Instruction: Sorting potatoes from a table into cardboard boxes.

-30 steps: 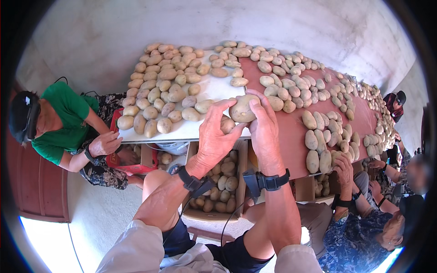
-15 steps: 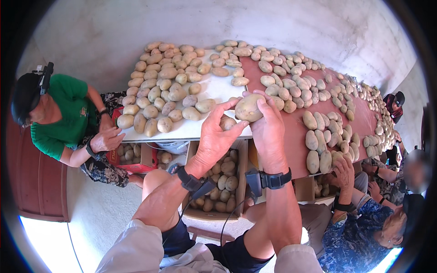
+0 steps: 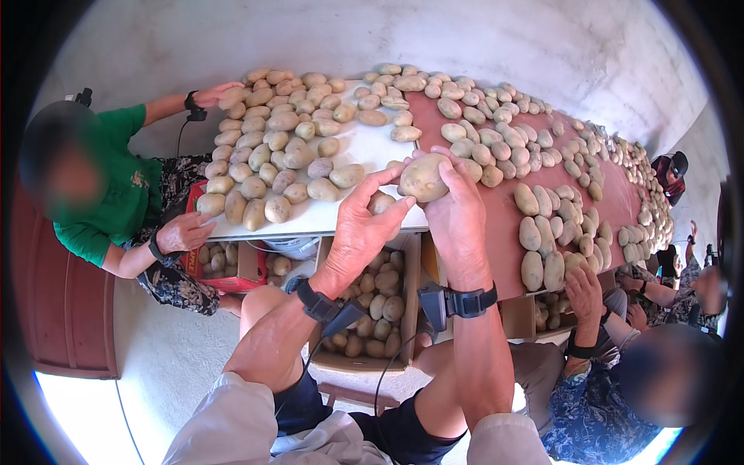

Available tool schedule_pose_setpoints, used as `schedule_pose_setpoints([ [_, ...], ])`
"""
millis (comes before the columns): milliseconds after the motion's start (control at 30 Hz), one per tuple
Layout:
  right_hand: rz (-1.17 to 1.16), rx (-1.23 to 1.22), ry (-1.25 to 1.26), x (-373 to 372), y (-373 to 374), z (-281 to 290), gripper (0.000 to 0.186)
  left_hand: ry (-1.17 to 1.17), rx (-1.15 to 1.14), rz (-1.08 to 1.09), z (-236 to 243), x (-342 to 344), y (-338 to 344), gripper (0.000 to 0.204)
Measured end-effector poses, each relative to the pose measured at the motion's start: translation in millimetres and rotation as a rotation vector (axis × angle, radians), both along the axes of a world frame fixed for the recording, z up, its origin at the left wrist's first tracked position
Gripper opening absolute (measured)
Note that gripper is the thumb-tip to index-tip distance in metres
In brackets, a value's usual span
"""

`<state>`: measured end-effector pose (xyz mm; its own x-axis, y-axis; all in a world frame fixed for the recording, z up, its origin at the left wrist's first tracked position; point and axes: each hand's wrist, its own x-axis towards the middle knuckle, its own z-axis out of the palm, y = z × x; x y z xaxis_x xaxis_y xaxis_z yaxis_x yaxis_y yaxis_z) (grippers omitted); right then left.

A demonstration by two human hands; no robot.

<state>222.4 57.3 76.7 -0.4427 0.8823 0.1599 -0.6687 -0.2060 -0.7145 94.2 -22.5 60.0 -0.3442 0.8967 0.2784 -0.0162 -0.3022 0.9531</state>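
Note:
In front of me, over the near edge of the table, I hold a large yellowish potato (image 3: 423,179). My right hand (image 3: 457,221) is closed round its right side, thumb across the top. The curled fingers and thumb of my left hand (image 3: 360,229) meet its left side. A smaller potato (image 3: 380,203) shows between that thumb and those fingers; whether it lies in my palm or on the table behind, I cannot tell. Many potatoes (image 3: 298,155) cover the white tabletop (image 3: 356,213) at left, and others lie in groups on the reddish-brown tabletop (image 3: 496,267) at right.
Below the table edge stand a cardboard box (image 3: 412,310) of potatoes, a red box (image 3: 252,267) and another carton (image 3: 518,319). A co-worker in a green shirt (image 3: 116,182) sits at left, one in a blue patterned shirt (image 3: 593,422) at right. A wall (image 3: 465,39) rises behind.
The large potato has turned slightly in my hands, which stay in nearly the same place. The left co-worker's far arm now reaches to the potatoes at the table's back left.

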Motion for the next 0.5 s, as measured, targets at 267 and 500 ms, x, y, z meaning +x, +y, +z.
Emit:
schedule_pose_setpoints([
  [267, 0.029, -0.012, 0.089, 3.5, 2.8, -2.1, 0.035, -0.021, 0.036, -0.022, -3.9, 1.4, 2.5, 0.040],
  [500, 0.026, -0.025, 0.083, 2.5, 2.3, -4.0, 0.035, 0.051, 0.040, -0.005, -0.9, 1.6, -1.1, 0.039],
])
